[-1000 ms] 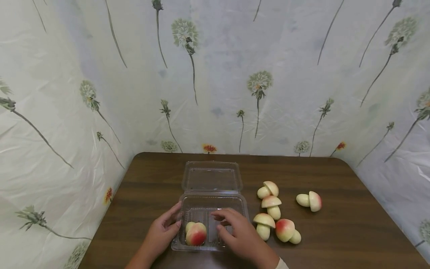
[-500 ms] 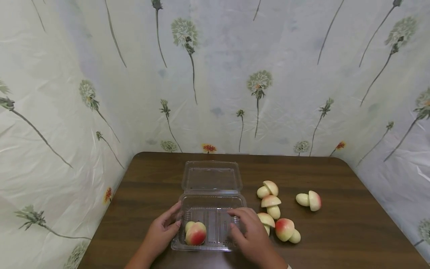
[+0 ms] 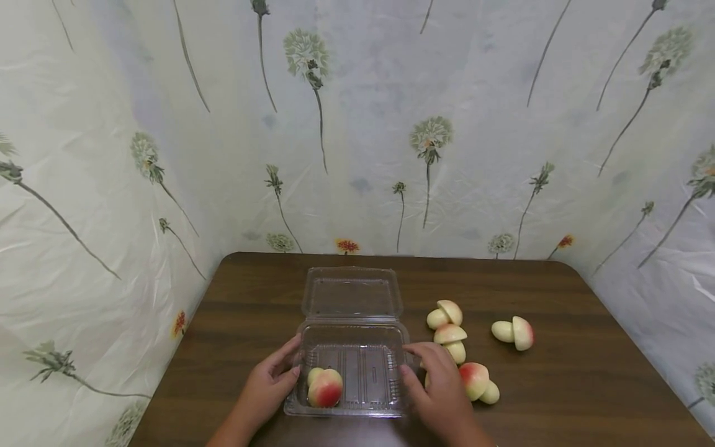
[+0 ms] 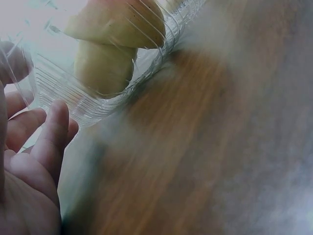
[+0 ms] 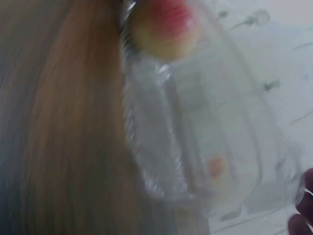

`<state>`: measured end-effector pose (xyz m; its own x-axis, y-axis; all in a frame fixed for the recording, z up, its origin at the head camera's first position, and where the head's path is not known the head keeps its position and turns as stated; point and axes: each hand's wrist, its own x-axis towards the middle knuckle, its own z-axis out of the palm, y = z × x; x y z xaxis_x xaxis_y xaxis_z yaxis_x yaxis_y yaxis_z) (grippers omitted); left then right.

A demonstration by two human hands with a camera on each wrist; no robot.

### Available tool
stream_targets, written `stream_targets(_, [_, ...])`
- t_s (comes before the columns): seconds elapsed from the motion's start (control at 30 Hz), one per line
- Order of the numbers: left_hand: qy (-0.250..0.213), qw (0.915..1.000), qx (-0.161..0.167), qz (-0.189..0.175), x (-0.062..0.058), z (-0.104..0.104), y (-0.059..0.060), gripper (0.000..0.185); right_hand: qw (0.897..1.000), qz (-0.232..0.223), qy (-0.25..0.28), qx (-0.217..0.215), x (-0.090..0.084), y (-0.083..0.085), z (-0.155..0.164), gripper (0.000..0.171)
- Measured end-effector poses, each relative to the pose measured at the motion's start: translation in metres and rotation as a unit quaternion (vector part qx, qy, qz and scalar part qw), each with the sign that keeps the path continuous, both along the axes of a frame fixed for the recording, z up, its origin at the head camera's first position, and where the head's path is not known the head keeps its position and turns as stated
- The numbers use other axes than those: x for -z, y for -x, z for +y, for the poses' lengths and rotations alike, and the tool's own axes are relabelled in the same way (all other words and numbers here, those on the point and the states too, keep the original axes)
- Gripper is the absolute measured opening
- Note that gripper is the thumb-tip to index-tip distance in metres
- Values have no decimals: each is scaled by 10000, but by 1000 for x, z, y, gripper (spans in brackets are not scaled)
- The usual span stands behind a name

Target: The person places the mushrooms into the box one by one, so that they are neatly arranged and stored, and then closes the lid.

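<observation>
A clear plastic clamshell box (image 3: 347, 332) lies with its lid (image 3: 352, 292) folded back. In its near left corner rests a toy mushroom (image 3: 325, 388) with a red-tinted cap; the left wrist view shows the cap and pale stem of this mushroom (image 4: 105, 68) through the plastic. My left hand (image 3: 268, 385) holds the box's left rim, thumb toward the front and the other fingers against the side wall. At the box's right edge is my right hand (image 3: 441, 391), fingers apart and bent a little, nothing between them. It partly covers a mushroom behind it.
Right of the box, more toy mushrooms lie on the brown wooden table (image 3: 558, 397): one at the back (image 3: 445, 315), one just in front of it (image 3: 451, 343), a red-capped one (image 3: 478, 382) and one farther right (image 3: 514, 333). A flowered curtain (image 3: 363, 124) surrounds the table.
My right hand has moved right from over the inside of the box to its right edge, covering more of the nearest mushroom. The left hand and the box have stayed put.
</observation>
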<state>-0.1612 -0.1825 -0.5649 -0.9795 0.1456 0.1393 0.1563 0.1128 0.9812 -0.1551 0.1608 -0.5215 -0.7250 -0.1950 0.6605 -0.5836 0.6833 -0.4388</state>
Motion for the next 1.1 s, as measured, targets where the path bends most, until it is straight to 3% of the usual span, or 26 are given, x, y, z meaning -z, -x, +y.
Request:
stream_targets(0.17, [-38,10000,55,-73,0,-1,0,55,9974,266,57,665,1,0,6,33])
stream_targets(0.37, [15,9999,-22,-105,0,-2,-1,55,9916,-189,234,1256,-1,1,13,35])
stream_targets(0.6, [26,9997,-18,-235,-3,-1,-2,56,9820,-622,566,1693,-3,0,25,36])
stream_targets(0.83, [30,9997,-17,-258,-3,0,-2,56,9739,-897,545,2012,2,2,40,39])
stream_targets(1.1, [17,9995,-70,-304,-3,0,-3,56,9537,-1746,553,2388,-1,2,49,46])
